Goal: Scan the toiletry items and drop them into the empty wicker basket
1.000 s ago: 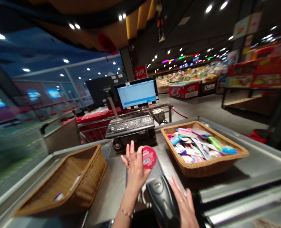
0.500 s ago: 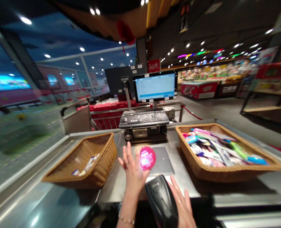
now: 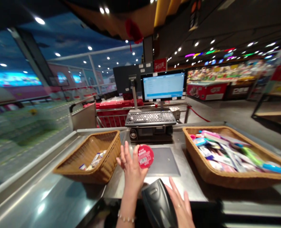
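Being held against the thumb side of the left hand (image 3: 131, 167), whose fingers are spread, a round red disc (image 3: 145, 156) is seen just above the steel table (image 3: 68, 193), beside a scan plate (image 3: 163, 161). It is judged light and stiff, best taken by its rim. The right hand (image 3: 180, 204) is spread beside a black scanner (image 3: 158, 202), though a grip on it cannot be told; a wicker basket (image 3: 108, 164) and a fuller basket (image 3: 226, 180) are placed to either side.
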`<state>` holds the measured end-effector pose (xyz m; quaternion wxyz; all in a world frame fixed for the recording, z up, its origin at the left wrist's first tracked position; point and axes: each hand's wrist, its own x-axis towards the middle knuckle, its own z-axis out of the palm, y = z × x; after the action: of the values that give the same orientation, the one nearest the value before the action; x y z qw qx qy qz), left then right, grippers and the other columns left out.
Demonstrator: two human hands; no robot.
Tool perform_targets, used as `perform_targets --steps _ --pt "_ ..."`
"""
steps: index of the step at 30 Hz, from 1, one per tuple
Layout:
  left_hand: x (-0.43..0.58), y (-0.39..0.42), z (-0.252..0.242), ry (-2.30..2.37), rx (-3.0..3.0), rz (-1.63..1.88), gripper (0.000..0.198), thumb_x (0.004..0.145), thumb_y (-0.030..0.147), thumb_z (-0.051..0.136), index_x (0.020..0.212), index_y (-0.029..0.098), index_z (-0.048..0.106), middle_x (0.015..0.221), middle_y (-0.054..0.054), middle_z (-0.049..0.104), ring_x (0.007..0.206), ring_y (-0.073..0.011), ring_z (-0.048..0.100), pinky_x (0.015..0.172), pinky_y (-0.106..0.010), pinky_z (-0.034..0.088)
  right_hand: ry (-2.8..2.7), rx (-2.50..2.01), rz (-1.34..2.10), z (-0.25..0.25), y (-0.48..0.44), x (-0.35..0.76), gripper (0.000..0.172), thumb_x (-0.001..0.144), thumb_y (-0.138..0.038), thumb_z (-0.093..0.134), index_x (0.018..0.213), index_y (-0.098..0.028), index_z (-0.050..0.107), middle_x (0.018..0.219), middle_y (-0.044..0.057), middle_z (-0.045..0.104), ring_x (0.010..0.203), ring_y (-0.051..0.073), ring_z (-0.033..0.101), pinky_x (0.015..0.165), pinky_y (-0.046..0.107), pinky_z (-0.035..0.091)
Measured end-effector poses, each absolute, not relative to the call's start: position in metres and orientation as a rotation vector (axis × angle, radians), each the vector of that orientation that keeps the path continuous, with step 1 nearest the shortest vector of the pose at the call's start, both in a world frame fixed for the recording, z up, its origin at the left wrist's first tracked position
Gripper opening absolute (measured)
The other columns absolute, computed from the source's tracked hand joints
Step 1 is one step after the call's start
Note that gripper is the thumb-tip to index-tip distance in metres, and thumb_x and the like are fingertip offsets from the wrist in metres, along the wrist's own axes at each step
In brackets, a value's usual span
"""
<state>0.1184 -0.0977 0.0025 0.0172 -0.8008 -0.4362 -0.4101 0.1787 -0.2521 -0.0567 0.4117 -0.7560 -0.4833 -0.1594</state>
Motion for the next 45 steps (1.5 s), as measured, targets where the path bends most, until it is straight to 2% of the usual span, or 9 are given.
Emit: perform_targets --steps 10,15,20,22,25,28,31,38,45 --pt "0.107 -0.095 0.004 -1.370 -2.507 -1.267 0.078 0.067 0.023 0.075 0.138 0.024 0.041 0.159 -0.019 0.017 0.147 -0.0405 0.011 0.111 -0.069 0.018 -1.215 -1.916 -0.385 -0.068 -0.243 0.175 0.053 0.093 -0.014 0.040 0.142 -0.036 0.041 0.137 0.005 0.059 0.121 0.032 0.060 0.102 0.062 0.044" --pt "0.099 -0.093 0.005 -1.387 -2.494 -1.253 0.077 0.069 0.024 0.074 0.138 0.024 0.041 0.160 -0.019 0.016 0.147 -0.0407 0.011 0.111 -0.069 0.017 -1.263 -1.835 -0.379 -0.064 -0.237 0.168 0.061 0.095 -0.011 0.032 0.150 -0.034 0.021 0.134 0.008 0.061 0.121 0.029 0.060 0.110 0.064 0.029" --pt "0.088 -0.088 0.001 -1.427 -2.457 -1.227 0.079 0.067 0.023 0.075 0.138 0.024 0.040 0.160 -0.019 0.016 0.147 -0.0403 0.011 0.112 -0.067 0.017 -1.288 -1.796 -0.362 -0.061 -0.228 0.157 0.066 0.096 -0.010 0.030 0.152 -0.035 0.007 0.128 0.009 0.066 0.121 0.031 0.059 0.107 0.071 0.017" --pt "0.083 -0.085 0.000 -1.443 -2.440 -1.228 0.079 0.066 0.022 0.076 0.137 0.023 0.041 0.159 -0.019 0.017 0.147 -0.0404 0.012 0.112 -0.067 0.017 -1.309 -1.789 -0.378 -0.060 -0.226 0.154 0.063 0.096 -0.011 0.032 0.151 -0.034 0.011 0.127 0.009 0.066 0.120 0.030 0.060 0.109 0.069 0.016" --pt "0.075 -0.084 0.000 -1.467 -2.414 -1.215 0.076 0.067 0.023 0.074 0.136 0.022 0.043 0.159 -0.019 0.018 0.147 -0.0400 0.012 0.112 -0.066 0.018 -1.368 -1.792 -0.377 -0.058 -0.224 0.151 0.055 0.096 -0.014 0.034 0.147 -0.032 0.029 0.126 0.009 0.067 0.120 0.030 0.060 0.111 0.067 0.013" --pt "0.068 -0.082 0.001 -1.475 -2.397 -1.190 0.074 0.068 0.025 0.074 0.136 0.022 0.044 0.159 -0.019 0.018 0.148 -0.0396 0.011 0.113 -0.065 0.018 -1.395 -1.826 -0.337 -0.054 -0.221 0.148 0.050 0.093 -0.008 0.032 0.133 -0.032 0.049 0.125 0.007 0.068 0.121 0.030 0.059 0.109 0.069 0.018" --pt "0.063 -0.080 0.001 -1.479 -2.388 -1.180 0.076 0.067 0.025 0.075 0.136 0.021 0.044 0.159 -0.020 0.018 0.148 -0.0393 0.010 0.114 -0.064 0.016 -1.407 -1.852 -0.331 -0.051 -0.219 0.146 0.050 0.090 -0.004 0.035 0.123 -0.032 0.059 0.126 0.005 0.067 0.121 0.030 0.059 0.109 0.068 0.023" --pt "0.059 -0.074 -0.002 -1.478 -2.339 -1.209 0.076 0.067 0.026 0.075 0.136 0.023 0.043 0.159 -0.018 0.019 0.147 -0.0396 0.013 0.115 -0.063 0.016 -1.428 -1.863 -0.339 -0.052 -0.214 0.146 0.049 0.091 -0.008 0.034 0.124 -0.033 0.060 0.128 0.005 0.066 0.115 0.032 0.063 0.104 0.068 0.033" --pt "0.055 -0.068 -0.004 -1.512 -2.300 -1.197 0.080 0.062 0.023 0.077 0.135 0.025 0.044 0.159 -0.017 0.020 0.147 -0.0384 0.014 0.114 -0.062 0.018 -1.425 -1.737 -0.277 -0.050 -0.207 0.142 0.048 0.097 -0.017 0.030 0.141 -0.033 0.039 0.127 0.009 0.066 0.122 0.030 0.059 0.109 0.070 0.015"
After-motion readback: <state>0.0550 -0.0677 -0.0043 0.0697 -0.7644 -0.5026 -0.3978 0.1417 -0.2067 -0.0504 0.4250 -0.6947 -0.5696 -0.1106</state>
